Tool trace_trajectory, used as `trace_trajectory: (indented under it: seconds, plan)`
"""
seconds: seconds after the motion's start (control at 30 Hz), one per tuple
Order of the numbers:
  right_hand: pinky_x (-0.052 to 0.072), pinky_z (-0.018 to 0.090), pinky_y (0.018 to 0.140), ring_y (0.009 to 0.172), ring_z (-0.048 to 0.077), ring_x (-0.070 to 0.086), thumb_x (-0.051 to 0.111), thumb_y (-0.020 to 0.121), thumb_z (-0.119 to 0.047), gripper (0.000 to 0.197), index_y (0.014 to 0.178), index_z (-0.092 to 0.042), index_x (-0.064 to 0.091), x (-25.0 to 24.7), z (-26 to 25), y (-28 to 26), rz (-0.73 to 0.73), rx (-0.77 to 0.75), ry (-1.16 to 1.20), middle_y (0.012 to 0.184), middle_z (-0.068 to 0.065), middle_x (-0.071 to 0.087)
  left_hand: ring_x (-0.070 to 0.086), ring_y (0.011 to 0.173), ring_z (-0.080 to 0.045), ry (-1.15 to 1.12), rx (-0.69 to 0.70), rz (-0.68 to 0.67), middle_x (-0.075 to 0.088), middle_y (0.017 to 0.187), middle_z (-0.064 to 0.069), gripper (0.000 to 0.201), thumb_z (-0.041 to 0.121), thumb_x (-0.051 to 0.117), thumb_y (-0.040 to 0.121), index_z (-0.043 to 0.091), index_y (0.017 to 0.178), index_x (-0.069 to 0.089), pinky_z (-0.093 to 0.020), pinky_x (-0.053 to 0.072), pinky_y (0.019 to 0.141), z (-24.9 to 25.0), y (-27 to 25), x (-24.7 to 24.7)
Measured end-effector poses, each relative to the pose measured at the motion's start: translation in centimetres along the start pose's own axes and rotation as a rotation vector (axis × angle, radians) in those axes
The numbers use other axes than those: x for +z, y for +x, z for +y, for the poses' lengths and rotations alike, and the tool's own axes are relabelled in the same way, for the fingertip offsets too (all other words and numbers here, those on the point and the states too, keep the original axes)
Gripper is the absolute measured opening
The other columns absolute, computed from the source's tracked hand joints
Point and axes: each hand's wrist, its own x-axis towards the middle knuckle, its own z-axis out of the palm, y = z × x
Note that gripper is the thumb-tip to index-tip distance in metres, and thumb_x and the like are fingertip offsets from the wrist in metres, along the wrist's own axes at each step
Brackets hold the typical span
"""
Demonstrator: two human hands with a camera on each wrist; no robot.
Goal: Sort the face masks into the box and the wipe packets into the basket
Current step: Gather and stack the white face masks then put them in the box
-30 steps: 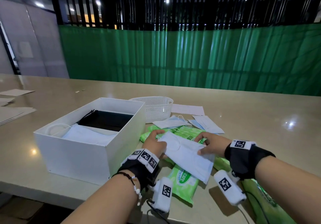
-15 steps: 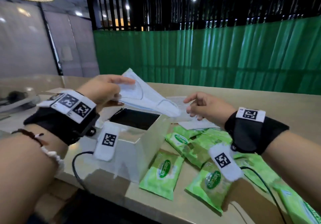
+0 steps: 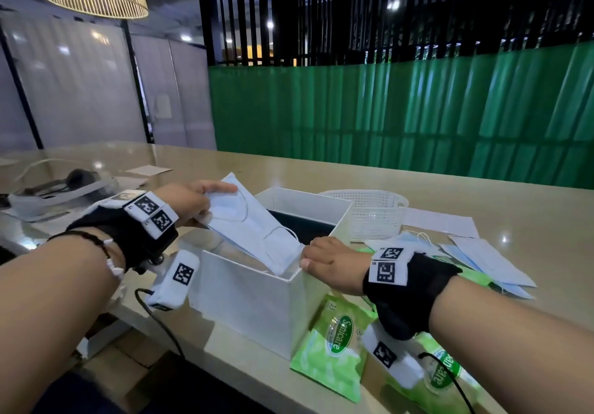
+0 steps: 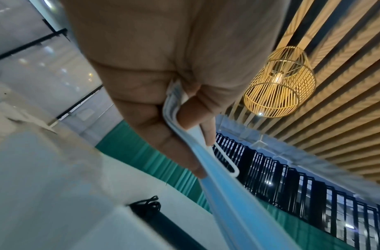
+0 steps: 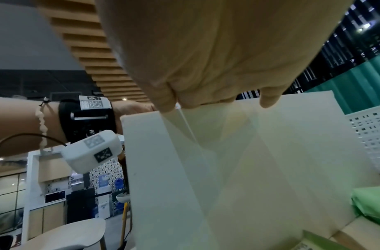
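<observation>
My left hand (image 3: 210,199) pinches the top end of a light blue face mask (image 3: 257,227) between thumb and fingers; the left wrist view shows that mask (image 4: 232,199) running down from the pinch. It slants down with its lower end inside the white box (image 3: 254,298), above a black mask (image 4: 151,209) on the box floor. My right hand (image 3: 313,254) curls over the box's near right corner, fingers (image 5: 185,99) hooked on the rim of the box (image 5: 259,160). Green wipe packets (image 3: 334,346) lie on the table by the box. The white basket (image 3: 369,211) stands behind it.
More blue masks (image 3: 485,259) and a sheet of paper (image 3: 440,220) lie right of the basket. Another wipe packet (image 3: 443,378) sits under my right wrist. Headphones and papers (image 3: 64,185) occupy the far left. The table's near edge runs just below the box.
My left hand has lowered the mask so its lower end dips into the box. My right hand has gone from hovering with loose fingers to gripping the box's corner.
</observation>
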Motion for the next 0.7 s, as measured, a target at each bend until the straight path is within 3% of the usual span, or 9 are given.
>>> trace_trajectory:
  seconds: [0.07, 0.17, 0.27, 0.33, 0.43, 0.5, 0.57, 0.7]
  plan:
    - [0.013, 0.027, 0.104, 0.125, 0.023, 0.030, 0.021, 0.103, -0.025, 0.039, 0.127, -0.004, 0.043, 0.3, 0.2, 0.4, 0.000, 0.001, -0.029, 0.122, 0.012, 0.041, 0.047, 0.067, -0.020, 0.082, -0.026, -0.008, 0.054, 0.090, -0.009, 0.069, -0.015, 0.026, 0.081, 0.032, 0.110, 0.066, -0.027, 0.049, 0.064, -0.3, 0.5, 0.7]
    - [0.015, 0.033, 0.107, 0.126, 0.024, 0.030, 0.017, 0.101, -0.035, 0.043, 0.119, -0.010, 0.047, 0.5, 0.6, 0.8, -0.011, -0.037, -0.080, 0.111, 0.007, 0.038, 0.048, 0.054, -0.015, 0.247, -0.050, -0.001, 0.053, 0.084, -0.008, 0.063, -0.014, 0.028, 0.084, 0.030, 0.115, 0.061, -0.019, 0.048, 0.048, -0.4, 0.7, 2.1]
    - [0.009, 0.028, 0.108, 0.129, 0.021, 0.021, 0.020, 0.103, -0.027, 0.034, 0.124, -0.010, 0.042, 0.6, 0.7, 0.7, -0.037, -0.041, -0.042, 0.114, 0.006, 0.033, 0.048, 0.068, -0.013, 0.549, -0.039, -0.029, 0.046, 0.094, -0.001, 0.051, -0.008, 0.043, 0.086, 0.027, 0.123, 0.052, -0.009, 0.037, 0.040, -0.5, 0.3, 3.6]
    - [0.006, 0.025, 0.105, 0.128, 0.021, 0.021, 0.020, 0.103, -0.024, 0.036, 0.128, -0.007, 0.041, 0.7, 0.8, 0.6, 0.002, -0.039, -0.042, 0.124, 0.010, 0.037, 0.045, 0.085, -0.014, 0.706, -0.014, -0.042, 0.043, 0.101, 0.001, 0.050, -0.004, 0.054, 0.083, 0.022, 0.126, 0.050, -0.017, 0.035, 0.051, -0.7, 0.2, 4.0]
    - [0.008, 0.027, 0.108, 0.130, 0.022, 0.021, 0.021, 0.103, -0.026, 0.026, 0.112, -0.013, 0.042, 1.0, 0.9, 0.6, 0.006, -0.047, 0.008, 0.112, 0.005, 0.033, 0.049, 0.093, -0.015, 0.753, -0.014, -0.056, 0.050, 0.112, 0.001, 0.047, -0.005, 0.057, 0.078, 0.022, 0.116, 0.054, -0.019, 0.040, 0.063, -1.5, 0.9, 4.1]
    - [0.011, 0.029, 0.108, 0.131, 0.023, 0.026, 0.022, 0.103, -0.028, 0.035, 0.118, -0.009, 0.047, 0.9, 0.8, 0.7, 0.018, -0.044, -0.014, 0.124, 0.013, 0.041, 0.054, 0.102, -0.018, 0.809, -0.030, -0.072, 0.051, 0.123, 0.001, 0.044, -0.003, 0.056, 0.081, 0.024, 0.115, 0.055, -0.020, 0.041, 0.074, -1.5, 1.1, 4.4]
    - [0.011, 0.030, 0.107, 0.130, 0.023, 0.030, 0.019, 0.102, -0.035, 0.049, 0.127, -0.003, 0.047, 1.0, 0.7, 0.8, 0.037, -0.056, -0.071, 0.136, 0.016, 0.042, 0.052, 0.118, -0.019, 0.864, -0.035, -0.062, 0.049, 0.127, 0.000, 0.044, -0.001, 0.054, 0.086, 0.020, 0.125, 0.054, -0.015, 0.033, 0.079, -1.4, 1.2, 4.6]
    - [0.009, 0.029, 0.107, 0.130, 0.022, 0.029, 0.018, 0.102, -0.035, 0.050, 0.129, -0.003, 0.046, 1.2, 0.8, 0.9, 0.051, -0.066, -0.098, 0.138, 0.015, 0.041, 0.051, 0.119, -0.020, 0.853, -0.017, -0.030, 0.049, 0.114, 0.002, 0.045, 0.003, 0.057, 0.086, 0.020, 0.127, 0.054, -0.018, 0.038, 0.086, -1.6, 1.4, 4.7]
